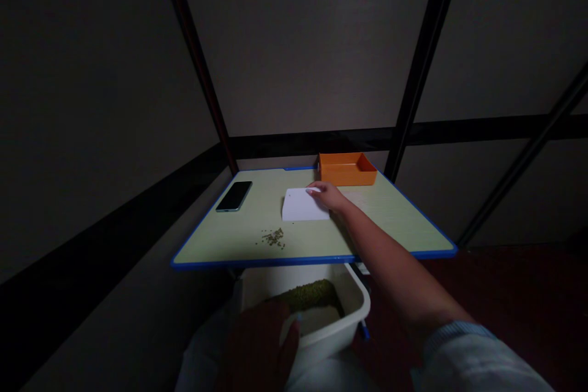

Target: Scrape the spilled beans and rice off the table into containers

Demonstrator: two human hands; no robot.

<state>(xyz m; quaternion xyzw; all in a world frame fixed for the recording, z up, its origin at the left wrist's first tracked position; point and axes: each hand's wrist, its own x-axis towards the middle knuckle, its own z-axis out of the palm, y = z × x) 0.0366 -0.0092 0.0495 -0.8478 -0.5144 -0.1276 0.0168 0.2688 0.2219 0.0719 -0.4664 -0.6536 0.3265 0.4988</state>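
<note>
- My right hand (325, 194) grips the white card (301, 207) near its far right corner.
- Small grains (274, 237) lie left of that hand and nearer me on the surface (390, 214).
- Just beyond it, an orange tray (349, 178); well left, a phone (234, 196).
- My left hand (257, 340), dim, is at the white tub (362, 309); I can't tell its grip.

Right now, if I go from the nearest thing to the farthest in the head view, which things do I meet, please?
White plastic tub with rounded corners → small scatter of brownish grains → flat white rectangular piece → open orange rectangular tray.
</note>
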